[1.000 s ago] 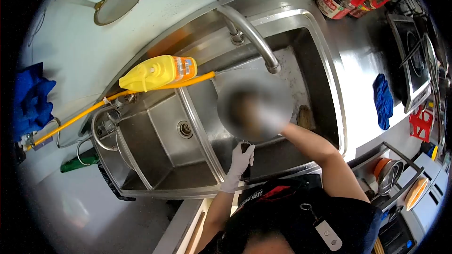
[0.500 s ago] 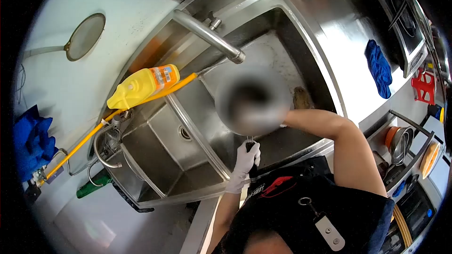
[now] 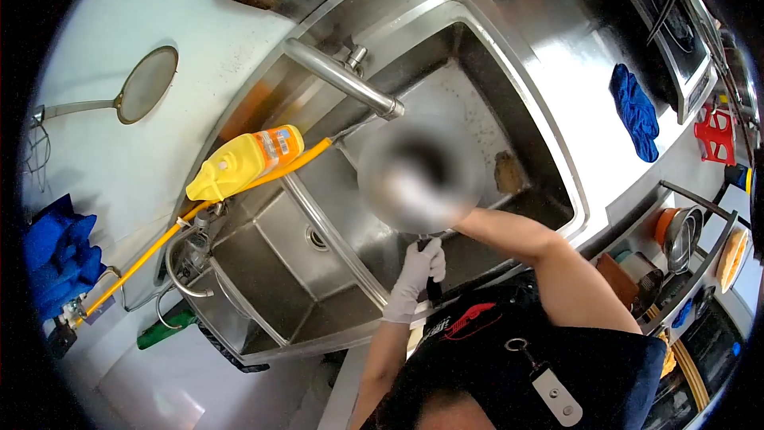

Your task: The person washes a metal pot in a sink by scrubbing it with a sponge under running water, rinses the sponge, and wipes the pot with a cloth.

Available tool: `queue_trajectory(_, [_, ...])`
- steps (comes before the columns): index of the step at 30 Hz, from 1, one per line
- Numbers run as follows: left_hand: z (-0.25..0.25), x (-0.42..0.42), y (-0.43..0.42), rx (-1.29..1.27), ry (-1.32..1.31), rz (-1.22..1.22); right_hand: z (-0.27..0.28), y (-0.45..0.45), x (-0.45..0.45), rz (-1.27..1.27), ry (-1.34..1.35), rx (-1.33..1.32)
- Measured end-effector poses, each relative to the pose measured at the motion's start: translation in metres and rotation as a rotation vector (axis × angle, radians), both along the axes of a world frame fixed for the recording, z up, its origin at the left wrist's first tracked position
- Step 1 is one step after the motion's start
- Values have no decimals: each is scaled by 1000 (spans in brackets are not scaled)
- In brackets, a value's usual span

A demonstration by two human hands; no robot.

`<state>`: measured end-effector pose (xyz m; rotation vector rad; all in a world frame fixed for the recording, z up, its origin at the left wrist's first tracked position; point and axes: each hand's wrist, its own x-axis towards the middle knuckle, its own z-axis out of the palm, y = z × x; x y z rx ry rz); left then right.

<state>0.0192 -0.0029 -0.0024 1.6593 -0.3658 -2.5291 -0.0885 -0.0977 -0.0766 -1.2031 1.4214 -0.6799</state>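
"Where's the pan (image 3: 430, 134)?"

"Over the large basin (image 3: 473, 95), blurred, with the tap (image 3: 342, 77) at its eleven o'clock and the yellow bottle (image 3: 243, 163) at nine."

"And the left hand (image 3: 418, 271)?"

"Gloved, at the pan's six o'clock, fingers closed around the black handle (image 3: 434, 288)."

"The right hand (image 3: 420, 197)?"

"It reaches within the pan's outline from between four and five, but the blur hides it; I can't tell if it's wide, narrow or gripping something."

"What's at three?"

"A brown lump (image 3: 507, 173) on the basin floor."
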Motion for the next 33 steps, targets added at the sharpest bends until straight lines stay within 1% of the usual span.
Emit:
queue_trajectory(2, [5, -10, 0, 14, 30, 47, -4, -21, -6, -333, -182, 221])
queue_trajectory(3, [5, -11, 1, 21, 9, 29, -5, -18, -2, -362, -207, 202])
queue_trajectory(4, [3, -13, -1, 25, -5, 15, -4, -13, 2, -293, -188, 152])
queue_trajectory(5, [0, -10, -3, 21, -5, 16, -7, -1, 11, -283, -153, -206])
queue_trajectory(6, [-1, -5, -6, 26, -10, 15, -3, 10, 12, -139, -22, -232])
queue_trajectory(8, [-3, -3, -7, 30, 18, 1, -3, 6, 8, -148, -59, -194])
queue_trajectory(10, [4, -7, -6, 47, 38, -24, 11, -22, -10, -477, -365, 313])
queue_trajectory(11, [6, -9, -7, 20, 47, -16, 6, -29, -10, -607, -427, 377])
queue_trajectory(14, [4, -12, -7, 4, 11, -6, 18, -10, -5, -170, -112, -80])
queue_trajectory(15, [3, -8, -12, 21, 39, -8, 17, -2, -1, -96, -19, -173])
queue_trajectory(16, [3, -8, -12, 25, 39, -22, 15, 1, 3, -148, 88, -234])
queue_trajectory(18, [5, -9, -14, 29, 31, -50, 8, -14, -6, -258, -99, -86])
queue_trajectory(20, [4, -8, -10, 60, 62, -38, 4, -31, -12, -556, -160, 155])
queue_trajectory(22, [6, -12, -11, 72, 61, -14, 3, -21, -8, -338, -141, 52])
queue_trajectory(23, [-2, -6, -9, 74, 60, -23, -10, -12, -4, -130, -65, -99])
queue_trajectory(24, [-3, -2, -10, 75, 58, -41, 3, -2, -7, -4, -31, -127])
queue_trajectory(26, [-5, 2, -13, 71, 60, -67, -6, 2, -6, -76, -43, -143])
queue_trajectory(28, [-1, -2, -10, 57, 78, -69, 2, -19, -14, -341, -166, 161])
queue_trajectory(30, [5, -6, -10, 39, 56, -72, -3, -28, -17, -553, -277, 239])
queue_trajectory(32, [8, -10, -12, 17, 1, -66, -3, -13, -14, -252, -266, 55])
queue_trajectory(33, [8, -6, -17, 2, 22, -63, 1, -2, -18, 17, -239, -18])
